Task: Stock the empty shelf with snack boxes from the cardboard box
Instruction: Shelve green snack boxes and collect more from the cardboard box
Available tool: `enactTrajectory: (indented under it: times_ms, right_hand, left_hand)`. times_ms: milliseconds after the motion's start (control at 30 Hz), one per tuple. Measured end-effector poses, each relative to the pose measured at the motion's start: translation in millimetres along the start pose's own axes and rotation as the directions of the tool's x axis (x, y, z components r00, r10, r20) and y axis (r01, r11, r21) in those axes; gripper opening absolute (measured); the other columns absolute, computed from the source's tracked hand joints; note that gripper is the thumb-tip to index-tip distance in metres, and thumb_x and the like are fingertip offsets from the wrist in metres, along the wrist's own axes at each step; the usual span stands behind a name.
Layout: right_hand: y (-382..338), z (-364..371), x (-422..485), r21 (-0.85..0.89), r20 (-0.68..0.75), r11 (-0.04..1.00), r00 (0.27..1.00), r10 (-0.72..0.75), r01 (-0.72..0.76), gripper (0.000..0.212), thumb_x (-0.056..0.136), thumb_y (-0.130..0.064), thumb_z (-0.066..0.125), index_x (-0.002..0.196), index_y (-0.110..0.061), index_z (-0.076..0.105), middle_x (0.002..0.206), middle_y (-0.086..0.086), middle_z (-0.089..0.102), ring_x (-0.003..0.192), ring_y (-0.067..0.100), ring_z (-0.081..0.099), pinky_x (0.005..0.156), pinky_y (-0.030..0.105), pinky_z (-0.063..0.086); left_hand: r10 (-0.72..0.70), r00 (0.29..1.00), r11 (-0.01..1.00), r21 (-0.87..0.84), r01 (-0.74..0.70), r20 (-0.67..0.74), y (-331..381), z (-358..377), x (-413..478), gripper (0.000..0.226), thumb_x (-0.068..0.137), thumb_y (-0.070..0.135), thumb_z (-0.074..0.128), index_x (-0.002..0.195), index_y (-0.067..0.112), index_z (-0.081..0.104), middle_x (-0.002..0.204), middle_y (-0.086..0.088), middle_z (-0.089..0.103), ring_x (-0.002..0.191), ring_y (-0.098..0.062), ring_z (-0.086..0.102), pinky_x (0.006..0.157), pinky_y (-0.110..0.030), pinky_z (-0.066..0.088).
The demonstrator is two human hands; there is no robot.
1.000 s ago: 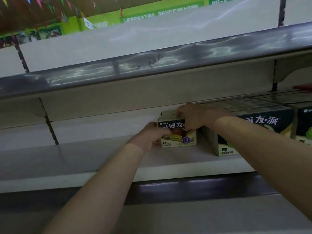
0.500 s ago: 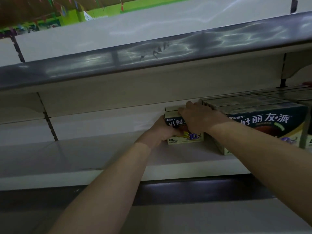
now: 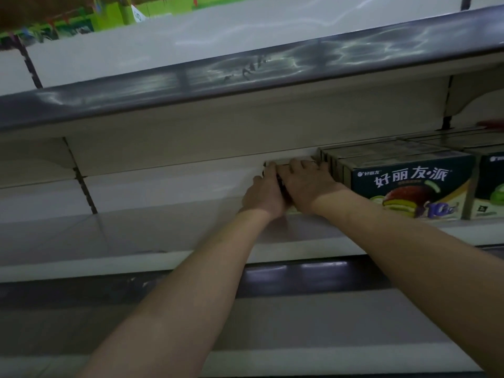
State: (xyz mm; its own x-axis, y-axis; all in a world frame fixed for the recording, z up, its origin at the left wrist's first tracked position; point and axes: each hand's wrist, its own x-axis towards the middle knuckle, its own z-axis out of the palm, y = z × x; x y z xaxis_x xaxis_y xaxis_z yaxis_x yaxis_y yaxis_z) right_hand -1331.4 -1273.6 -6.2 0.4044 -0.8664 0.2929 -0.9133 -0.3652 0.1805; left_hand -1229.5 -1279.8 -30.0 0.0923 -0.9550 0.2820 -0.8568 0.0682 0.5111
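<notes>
We see the snack box point(image 3: 278, 162) squeezed between two hands, so only small bits of it show: a pale top edge above the fingertips, a dark strip between the hands and a pale corner at the bottom. The left hand point(image 3: 266, 193) holds its left side, with fingers close together and bent over the top edge. The right hand point(image 3: 306, 186) lies on its front, with fingers a little apart and tips hooked over the top. The box stands far back on the shelf point(image 3: 136, 236). Just to the right of the right hand's fingers, close up to them, stands a row of boxes point(image 3: 409, 186). The front one is dark with big white letters and a picture of a round cake with green and yellow layers. Under the fingers the shelf is white and smooth, and below it runs a shiny grey strip point(image 3: 313, 271). Behind the fingers is a white back wall point(image 3: 163, 186). Over the fingers hangs the upper shelf point(image 3: 191, 85), with a shiny grey front. Far up to the left of the fingers we see a bright green wall point(image 3: 114, 17).
</notes>
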Motion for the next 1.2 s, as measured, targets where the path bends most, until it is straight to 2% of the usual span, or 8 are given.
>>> enactTrajectory:
  times_ms: [133, 267, 433, 633, 767, 967, 1067, 1200]
  right_hand:
    - [3.1, -9.3, -11.0, 0.008, -0.057, 0.999, 0.998, -0.033, 0.034, 0.061, 0.094, -0.025, 0.051, 0.148, -0.022, 0.023, 0.148, 0.013, 0.029, 0.138, 0.031, 0.026, 0.112, 0.056, 0.02]
    - [-0.1, -19.3, -30.1, -0.024, -0.031, 0.997, 0.996, -0.08, 0.079, 0.061, 0.09, -0.017, 0.057, 0.146, -0.022, 0.032, 0.146, 0.012, 0.03, 0.137, 0.031, 0.026, 0.114, 0.051, 0.021]
    - [-2.5, -18.7, -61.7, -0.026, -0.029, 0.993, 0.992, -0.119, 0.118, 0.049, 0.091, -0.017, 0.053, 0.14, -0.021, 0.044, 0.138, 0.012, 0.041, 0.131, 0.033, 0.034, 0.109, 0.048, 0.026]
    - [2.1, -27.3, -109.4, -0.069, -0.04, 0.997, 0.999, -0.029, 0.026, 0.042, 0.091, -0.018, 0.049, 0.132, -0.016, 0.05, 0.135, 0.011, 0.047, 0.126, 0.032, 0.04, 0.103, 0.048, 0.031]
    - [4.8, -35.7, -145.4, -0.119, 0.01, 0.989, 0.996, 0.089, -0.087, 0.042, 0.091, -0.02, 0.05, 0.133, -0.017, 0.05, 0.13, 0.011, 0.051, 0.123, 0.031, 0.041, 0.101, 0.046, 0.032]
    - [-7.2, -32.0, -212.6, -0.175, 0.166, 0.928, 0.919, 0.358, -0.33, 0.039, 0.094, -0.024, 0.049, 0.133, -0.024, 0.049, 0.133, 0.006, 0.054, 0.124, 0.028, 0.047, 0.101, 0.04, 0.036]
    - [-23.9, -21.3, -265.1, -0.126, 0.266, 0.892, 0.852, 0.451, -0.433, 0.039, 0.095, -0.021, 0.046, 0.134, -0.022, 0.049, 0.135, 0.004, 0.053, 0.122, 0.025, 0.052, 0.094, 0.033, 0.043]
    - [-43.3, -9.3, -335.5, -0.119, 0.356, 0.819, 0.746, 0.563, -0.561, 0.031, 0.094, -0.02, 0.048, 0.123, -0.016, 0.055, 0.128, 0.008, 0.057, 0.117, 0.027, 0.056, 0.089, 0.031, 0.044]
  left_hand:
    - [-0.065, 0.998, 0.996, 0.066, 0.064, 0.0, 5.0, -9.7, -11.5, 0.099, 0.086, 0.033, 0.069, 0.154, 0.028, -0.003, 0.143, -0.016, 0.033, 0.126, -0.038, 0.045, 0.102, -0.045, 0.042]
    - [-0.098, 0.989, 0.983, 0.144, 0.114, -0.112, 3.9, -17.7, -31.0, 0.076, 0.086, 0.028, 0.067, 0.148, 0.026, 0.022, 0.136, -0.012, 0.038, 0.127, -0.032, 0.039, 0.096, -0.04, 0.041]
    - [-0.082, 0.984, 0.985, 0.135, 0.104, -0.16, 6.8, -19.3, -59.3, 0.048, 0.09, 0.026, 0.061, 0.134, 0.018, 0.046, 0.132, -0.01, 0.047, 0.121, -0.029, 0.047, 0.093, -0.035, 0.042]
    - [0.009, 0.992, 0.999, 0.044, -0.004, -0.125, 32.4, -17.9, -95.8, 0.026, 0.088, 0.021, 0.059, 0.114, 0.019, 0.061, 0.118, -0.009, 0.063, 0.106, -0.031, 0.059, 0.076, -0.03, 0.043]
    - [0.131, 0.99, 0.991, -0.021, -0.132, -0.057, 54.7, -10.3, -125.0, 0.014, 0.09, 0.021, 0.058, 0.104, 0.021, 0.062, 0.111, -0.006, 0.065, 0.094, -0.027, 0.059, 0.071, -0.029, 0.04]
    - [0.302, 0.946, 0.951, -0.101, -0.291, 0.12, 65.4, 0.0, -176.4, 0.019, 0.088, 0.033, 0.067, 0.102, 0.022, 0.06, 0.105, -0.001, 0.065, 0.095, -0.024, 0.061, 0.083, -0.037, 0.053]
    - [0.362, 0.891, 0.931, -0.053, -0.362, 0.274, 66.3, 16.4, -212.7, 0.011, 0.092, 0.029, 0.062, 0.097, 0.024, 0.055, 0.106, 0.001, 0.062, 0.095, -0.024, 0.06, 0.082, -0.033, 0.051]
    - [0.462, 0.765, 0.878, -0.107, -0.467, 0.449, 67.9, 43.8, -269.6, 0.016, 0.089, 0.032, 0.063, 0.101, 0.021, 0.058, 0.107, -0.004, 0.063, 0.1, -0.025, 0.06, 0.084, -0.033, 0.049]
